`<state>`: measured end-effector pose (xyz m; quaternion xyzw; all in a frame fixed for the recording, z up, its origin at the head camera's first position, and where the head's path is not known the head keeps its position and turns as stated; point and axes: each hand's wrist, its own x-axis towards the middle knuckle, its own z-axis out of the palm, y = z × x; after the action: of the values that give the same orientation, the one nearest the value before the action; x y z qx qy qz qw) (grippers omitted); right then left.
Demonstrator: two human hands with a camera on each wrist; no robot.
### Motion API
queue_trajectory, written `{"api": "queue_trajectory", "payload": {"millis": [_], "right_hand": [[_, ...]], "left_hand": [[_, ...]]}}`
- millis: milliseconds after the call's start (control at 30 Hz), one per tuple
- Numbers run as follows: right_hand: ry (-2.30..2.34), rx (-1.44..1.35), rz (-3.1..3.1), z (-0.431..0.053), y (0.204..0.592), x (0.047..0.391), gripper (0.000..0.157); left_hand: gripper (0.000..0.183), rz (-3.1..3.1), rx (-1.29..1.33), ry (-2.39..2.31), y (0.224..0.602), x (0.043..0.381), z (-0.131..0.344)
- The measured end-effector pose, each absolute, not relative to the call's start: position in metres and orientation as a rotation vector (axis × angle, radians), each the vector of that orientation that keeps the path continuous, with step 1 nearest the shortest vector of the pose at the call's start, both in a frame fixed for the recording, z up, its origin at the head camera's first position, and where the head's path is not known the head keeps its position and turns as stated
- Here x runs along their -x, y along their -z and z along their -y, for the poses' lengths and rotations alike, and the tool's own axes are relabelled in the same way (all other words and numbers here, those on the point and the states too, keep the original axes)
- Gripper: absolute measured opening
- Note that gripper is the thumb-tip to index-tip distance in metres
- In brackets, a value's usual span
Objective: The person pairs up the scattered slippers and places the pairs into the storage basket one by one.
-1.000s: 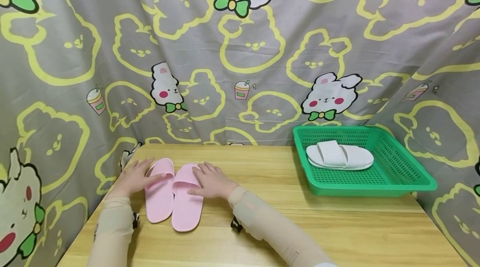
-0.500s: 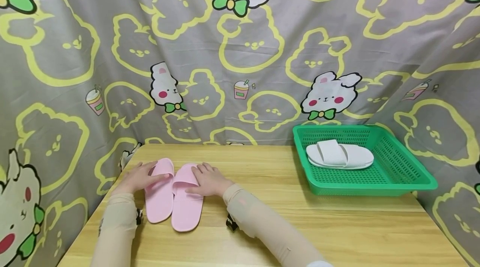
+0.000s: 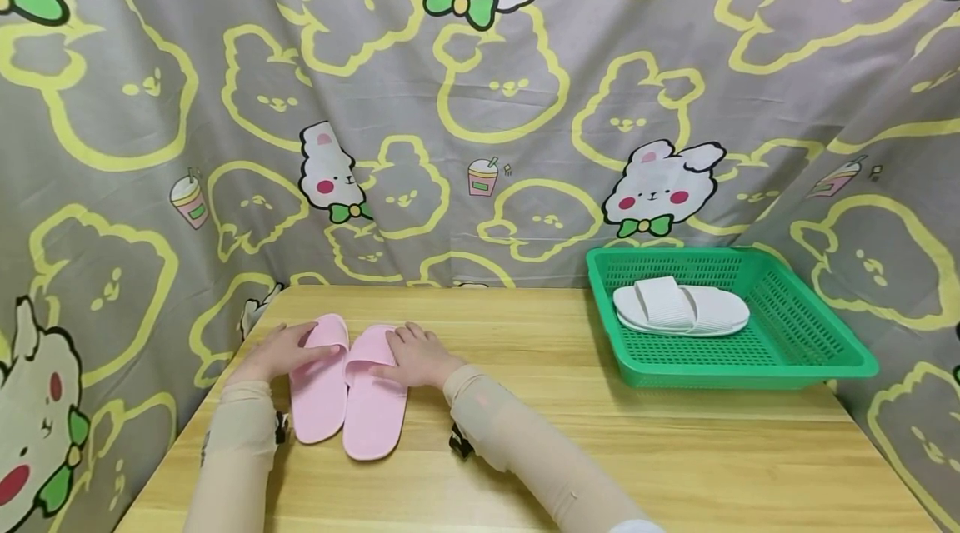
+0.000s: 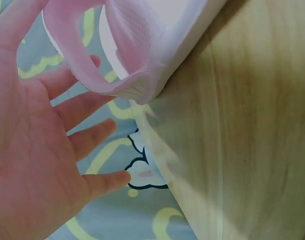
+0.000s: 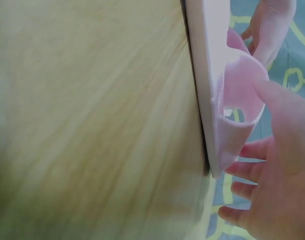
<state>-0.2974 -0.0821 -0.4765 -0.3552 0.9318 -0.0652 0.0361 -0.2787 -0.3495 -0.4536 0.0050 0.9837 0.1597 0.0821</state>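
Note:
Two pink slippers lie side by side on the table in the head view, the left slipper (image 3: 318,408) slightly farther back than the right slipper (image 3: 375,420). My left hand (image 3: 277,352) rests at the left slipper's strap with the thumb over it; in the left wrist view its fingers spread loosely beside the strap (image 4: 85,75). On the other side, my right hand (image 3: 422,358) touches the right slipper's strap. The right wrist view has that thumb at the strap's (image 5: 237,137) edge and the relaxed fingers along its outer side. Neither hand closes tightly.
A green plastic basket (image 3: 750,371) stands at the table's back right, with white slippers (image 3: 660,308) inside; whether one or a stacked pair is unclear. A cartoon-printed curtain (image 3: 525,117) hangs behind and beside the wooden table (image 3: 525,341).
Over the past second my left hand shifts slightly right and my right hand slightly left, both closer over the straps. The pink slippers stay in place, and little differs in the last half second.

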Motion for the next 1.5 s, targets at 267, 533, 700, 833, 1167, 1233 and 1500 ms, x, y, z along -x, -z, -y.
{"api": "queue_trajectory", "payload": {"millis": [267,533,700,833,1167,1233,1500], "right_hand": [[0.293,1.081,-2.841,0.0835,0.4777,0.2971,0.072],[0.345,1.043,-2.815,0.0823,0.4783,0.2960,0.074],[0.376,1.036,-2.791,0.0839,0.4814,0.2980,0.078],[0.461,1.033,-2.767,0.0840,0.4800,0.3000,0.075],[0.551,1.022,-2.754,0.0815,0.4779,0.3051,0.068],[0.574,1.028,-2.761,0.0805,0.4774,0.3046,0.068],[0.659,1.076,-2.757,0.0748,0.4750,0.3005,0.064]], "left_hand": [[0.097,-2.953,-0.026,-0.456,0.4505,0.2744,0.3499],[0.096,-2.959,-0.051,-0.497,0.4513,0.2723,0.3495],[0.096,-2.963,-0.067,-0.503,0.4525,0.2718,0.3492],[0.095,-2.966,-0.073,-0.523,0.4511,0.2717,0.3490],[0.094,-3.002,-0.090,-0.520,0.4483,0.2736,0.3503],[0.094,-3.010,-0.089,-0.516,0.4473,0.2735,0.3506],[0.093,-3.038,-0.081,-0.490,0.4460,0.2714,0.3505]]}}
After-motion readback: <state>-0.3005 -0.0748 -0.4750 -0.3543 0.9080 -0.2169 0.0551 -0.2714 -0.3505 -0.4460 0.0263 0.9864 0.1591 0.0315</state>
